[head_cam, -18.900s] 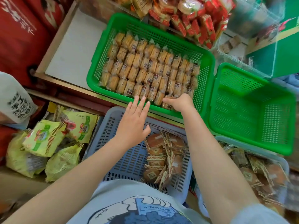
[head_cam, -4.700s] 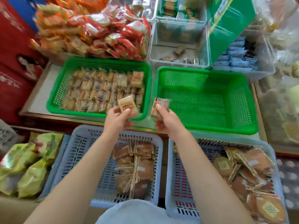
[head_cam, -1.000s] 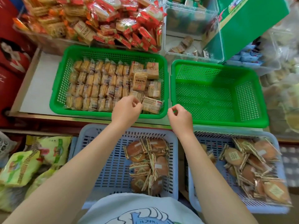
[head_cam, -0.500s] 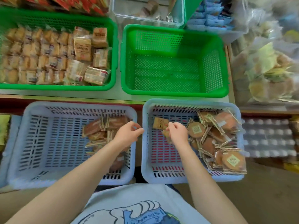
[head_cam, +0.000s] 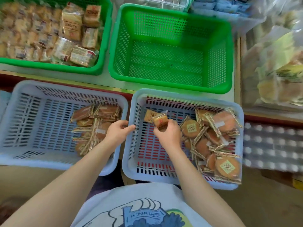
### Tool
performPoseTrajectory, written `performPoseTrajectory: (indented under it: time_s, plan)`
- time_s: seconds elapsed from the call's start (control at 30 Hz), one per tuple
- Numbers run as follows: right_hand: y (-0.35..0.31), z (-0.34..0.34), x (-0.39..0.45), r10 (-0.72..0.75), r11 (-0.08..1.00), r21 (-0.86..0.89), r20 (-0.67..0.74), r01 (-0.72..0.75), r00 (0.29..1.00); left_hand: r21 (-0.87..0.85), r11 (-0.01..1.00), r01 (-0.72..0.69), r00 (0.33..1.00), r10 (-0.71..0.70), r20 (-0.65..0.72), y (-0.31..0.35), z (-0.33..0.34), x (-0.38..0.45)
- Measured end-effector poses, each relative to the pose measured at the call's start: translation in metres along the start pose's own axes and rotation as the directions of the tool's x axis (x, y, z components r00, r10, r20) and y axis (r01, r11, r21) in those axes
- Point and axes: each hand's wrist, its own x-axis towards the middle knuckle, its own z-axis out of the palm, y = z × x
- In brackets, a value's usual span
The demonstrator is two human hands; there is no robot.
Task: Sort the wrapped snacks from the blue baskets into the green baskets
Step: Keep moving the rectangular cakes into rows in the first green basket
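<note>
Two blue baskets (head_cam: 127,102), two green baskets (head_cam: 108,69). Right hand (head_cam: 168,136) pinches one square snack (head_cam: 159,121) above the right blue basket; left hand (head_cam: 117,132), loosely open, holds nothing.

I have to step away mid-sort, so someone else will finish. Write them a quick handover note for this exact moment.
Right hand pinches a small square wrapped snack over the right blue basket; a second square one lies by the far wall.
Left hand rests on the left blue basket's rim, holding nothing.
Done: left green basket holds rows of small snacks.
Left: right green basket has nothing in it; round wrapped cakes remain in both blue baskets.
</note>
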Motion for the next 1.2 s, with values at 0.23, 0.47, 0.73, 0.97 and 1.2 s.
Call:
performPoseTrajectory:
  time_s: [0.23,0.47,0.73,0.97,1.2]
  plan:
    - [-0.044,-0.007,0.048,-0.132,0.911,-0.35,0.253,0.217,0.958,-0.051,0.994,0.093,0.995,-0.095,-0.033,-0.004,0.008,-0.004]
    - [-0.037,0.002,0.048,0.005,0.995,-0.097,0.303,0.025,0.953,-0.275,0.929,0.249,0.968,-0.241,0.062,0.003,-0.005,-0.007]
    - [-0.043,-0.042,-0.021,-0.142,0.688,0.681,0.466,-0.252,0.874,-0.317,0.948,0.02,0.988,0.029,0.148,0.044,-0.039,-0.036]
    - [-0.139,-0.063,-0.039,-0.322,0.687,0.726,0.348,-0.036,0.88,-0.526,0.849,-0.057,0.947,0.212,0.241,0.061,-0.094,-0.038]
    - [-0.243,-0.034,-0.044,-0.286,0.559,0.815,0.361,-0.151,0.888,-0.531,0.846,-0.046,0.979,0.144,0.144,0.04,-0.212,0.003]
